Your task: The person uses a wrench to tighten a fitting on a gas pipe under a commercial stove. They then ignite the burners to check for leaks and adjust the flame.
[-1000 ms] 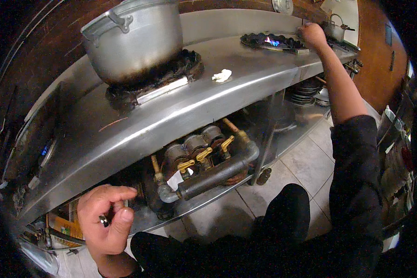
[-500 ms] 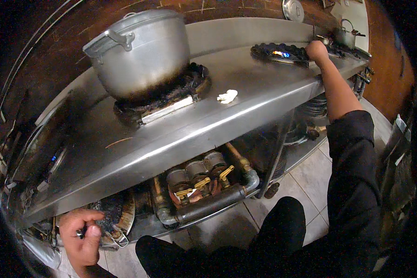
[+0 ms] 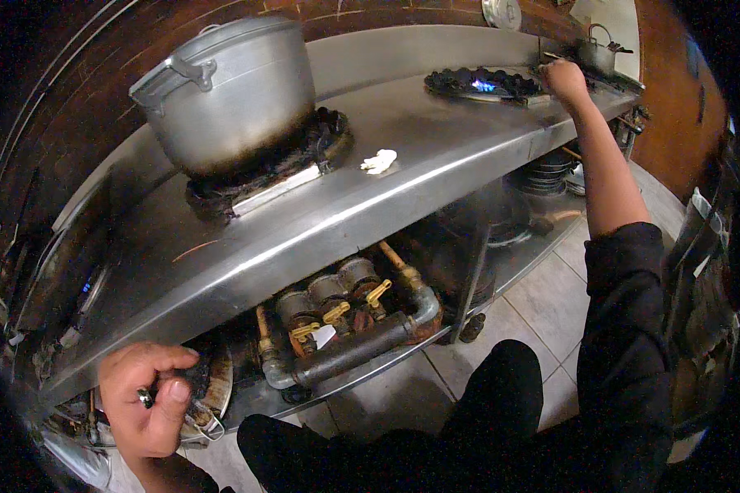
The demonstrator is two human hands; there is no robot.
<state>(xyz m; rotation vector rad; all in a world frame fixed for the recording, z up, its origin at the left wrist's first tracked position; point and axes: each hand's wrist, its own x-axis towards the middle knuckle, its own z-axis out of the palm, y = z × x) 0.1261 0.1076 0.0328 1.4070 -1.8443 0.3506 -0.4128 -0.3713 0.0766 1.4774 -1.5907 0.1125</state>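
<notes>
Hardly anything has changed: the right hand (image 3: 565, 80) stays curled just right of the far gas burner (image 3: 452, 84), so it is still busy by the blue flame (image 3: 483, 85). I can't tell if it pinches anything. The left hand (image 3: 134, 421), near left, curls loosely; I can't tell if its shiny bit (image 3: 145, 398) is held or worn.

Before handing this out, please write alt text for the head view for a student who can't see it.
A person's right hand is held out beside a lit burner on a steel stove. The curled left hand shows something small and shiny at lower left. A big metal pot stands on another burner.
</notes>
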